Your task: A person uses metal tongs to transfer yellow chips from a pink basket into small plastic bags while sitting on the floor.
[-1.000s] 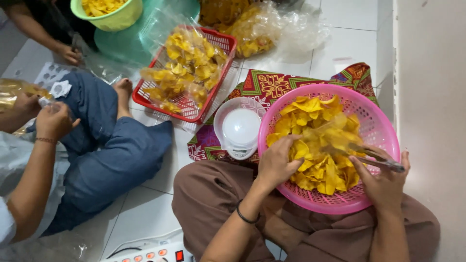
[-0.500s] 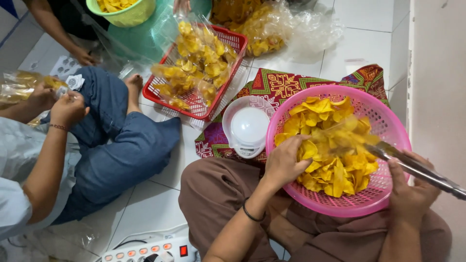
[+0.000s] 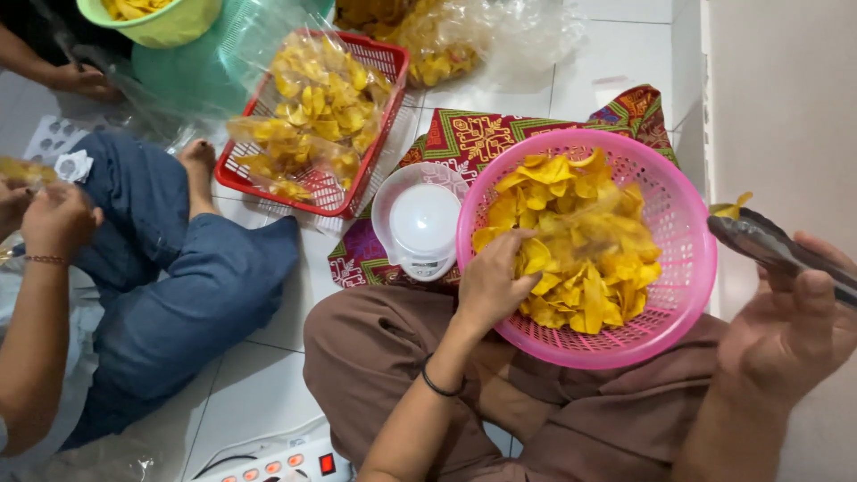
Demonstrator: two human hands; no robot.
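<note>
So the big shift from a second ago: the right hand (image 3: 786, 330) has pulled the long metal tongs (image 3: 777, 250) out of the round pink plastic basket (image 3: 687, 268) and off to the right, past the rim, where before the tips were down in the heap. The fingers are curled around the tong handles, and the tips look pinched on one thin yellow chip (image 3: 732, 208), though it's small and at the edge of things, so I wouldn't swear to it. The left hand (image 3: 495, 281) hasn't really moved; it rests on the near side of the pile of yellow chips (image 3: 571, 241) inside the basket, fingers bent and pressing down on the top layer, maybe on a clear bag lying over the chips, too blurry to be sure. The basket sits on the person's brown-trousered lap, just beside a small white kitchen scale (image 3: 421, 223) on a patterned red and green cloth (image 3: 473, 134). Further out there's a red mesh tray (image 3: 375, 134) with bagged chips, and another person in blue jeans (image 3: 178, 268) sits on the left, hands busy with something small.
</note>
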